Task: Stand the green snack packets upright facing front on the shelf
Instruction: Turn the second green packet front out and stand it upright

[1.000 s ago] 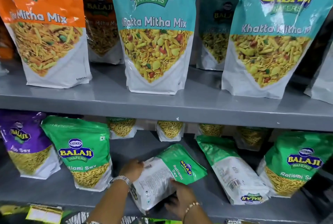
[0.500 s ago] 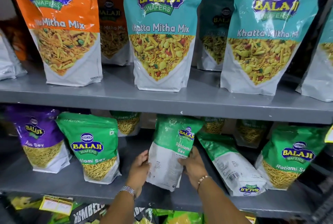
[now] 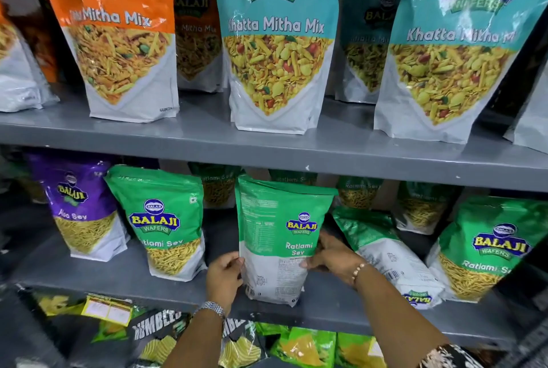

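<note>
A green Ratlami Sev packet (image 3: 278,237) stands upright mid-shelf with its printed back side toward me. My left hand (image 3: 224,277) grips its lower left edge and my right hand (image 3: 329,255) grips its right edge. To its right a second green packet (image 3: 382,252) lies flat, back side up, its top pointing to the rear. Two green packets stand upright facing front: one at the left (image 3: 163,219), one at the far right (image 3: 486,246). More green packets stand in the row behind (image 3: 355,194).
A purple Aloo Sev packet (image 3: 80,207) stands at the left of the grey lower shelf (image 3: 335,313). Orange and teal Mitha Mix bags (image 3: 275,41) fill the shelf above. Below the shelf edge lie more snack packets (image 3: 305,347) and a yellow price tag (image 3: 106,308).
Both hands lifted the packet from lying tilted on the shelf and stood it upright. It now stands straighter, its base on the shelf, back side still facing me.
</note>
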Tool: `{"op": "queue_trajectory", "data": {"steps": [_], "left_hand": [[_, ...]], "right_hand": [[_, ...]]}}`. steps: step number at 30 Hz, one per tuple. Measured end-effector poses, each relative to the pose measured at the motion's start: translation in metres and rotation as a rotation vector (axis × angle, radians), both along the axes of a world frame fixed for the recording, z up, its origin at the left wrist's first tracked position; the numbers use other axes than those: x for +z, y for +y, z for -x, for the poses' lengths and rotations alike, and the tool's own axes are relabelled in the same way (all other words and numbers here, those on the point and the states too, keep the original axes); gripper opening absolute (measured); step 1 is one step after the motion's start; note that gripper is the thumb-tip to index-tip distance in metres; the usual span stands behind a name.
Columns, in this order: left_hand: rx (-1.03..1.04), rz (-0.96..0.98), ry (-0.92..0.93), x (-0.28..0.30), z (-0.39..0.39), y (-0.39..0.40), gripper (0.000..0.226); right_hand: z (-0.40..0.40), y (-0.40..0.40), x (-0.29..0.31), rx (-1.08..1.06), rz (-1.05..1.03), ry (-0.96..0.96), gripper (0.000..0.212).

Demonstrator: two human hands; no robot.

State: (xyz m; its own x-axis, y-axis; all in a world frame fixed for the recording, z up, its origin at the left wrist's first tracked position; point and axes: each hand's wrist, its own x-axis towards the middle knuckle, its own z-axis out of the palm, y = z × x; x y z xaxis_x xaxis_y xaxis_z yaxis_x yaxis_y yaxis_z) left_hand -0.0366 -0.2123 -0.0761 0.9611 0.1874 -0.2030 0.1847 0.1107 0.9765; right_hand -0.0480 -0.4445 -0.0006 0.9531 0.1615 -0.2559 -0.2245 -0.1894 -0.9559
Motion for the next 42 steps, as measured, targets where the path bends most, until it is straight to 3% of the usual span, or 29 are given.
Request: {"op": "queue_trajectory", "data": {"steps": [3, 5, 7, 13, 18, 22, 24, 28, 30, 34, 38, 40, 42], "left_hand": [[0.035, -0.044, -0.013, -0.001, -0.001, 0.000, 0.015], [0.059, -0.073, -0.024, 0.000, -0.002, -0.002, 0.013], [0.075, -0.095, -0.031, 0.002, -0.003, -0.004, 0.013], [0.127, -0.011, 0.002, 0.002, -0.010, -0.010, 0.015], [0.156, 0.060, -0.019, -0.004, -0.006, -0.029, 0.009], [0.190, -0.060, -0.060, -0.011, 0.001, -0.032, 0.011], [0.168, -0.159, -0.080, -0.014, 0.005, -0.031, 0.015], [-0.037, -0.164, -0.111, -0.006, 0.014, -0.030, 0.032], [-0.117, -0.132, -0.114, -0.006, 0.018, -0.030, 0.047], [-0.207, -0.038, 0.002, -0.003, 0.018, -0.027, 0.052], [-0.766, -0.172, 0.225, 0.014, 0.012, -0.020, 0.034], [-0.639, -0.278, 0.127, 0.019, 0.010, -0.015, 0.039], [-0.274, -0.272, 0.013, 0.015, 0.007, -0.013, 0.038]], "right_hand": [[-0.001, -0.003, -0.002, 0.035, 0.309, -0.018, 0.052], [-0.002, -0.003, -0.010, -0.009, 0.425, -0.030, 0.031], [-0.002, -0.004, -0.020, -0.100, 0.482, -0.067, 0.032], [-0.004, -0.004, -0.035, -0.286, 0.369, -0.052, 0.030], [-0.007, -0.002, -0.034, -0.559, 0.070, -0.047, 0.027], [0.041, 0.033, -0.056, -0.776, 0.246, -0.091, 0.039], [0.069, 0.067, -0.065, -0.735, 0.195, -0.099, 0.050], [0.078, 0.108, -0.079, -0.500, 0.210, -0.137, 0.091], [0.068, 0.106, -0.074, -0.458, 0.198, -0.083, 0.105], [0.044, 0.083, -0.064, -0.412, 0.127, -0.040, 0.131], [0.038, 0.057, -0.059, -0.436, 0.353, -0.135, 0.128], [0.037, 0.052, -0.057, -0.457, 0.415, -0.188, 0.116], [0.035, 0.046, -0.060, -0.463, 0.368, -0.197, 0.103]]}}
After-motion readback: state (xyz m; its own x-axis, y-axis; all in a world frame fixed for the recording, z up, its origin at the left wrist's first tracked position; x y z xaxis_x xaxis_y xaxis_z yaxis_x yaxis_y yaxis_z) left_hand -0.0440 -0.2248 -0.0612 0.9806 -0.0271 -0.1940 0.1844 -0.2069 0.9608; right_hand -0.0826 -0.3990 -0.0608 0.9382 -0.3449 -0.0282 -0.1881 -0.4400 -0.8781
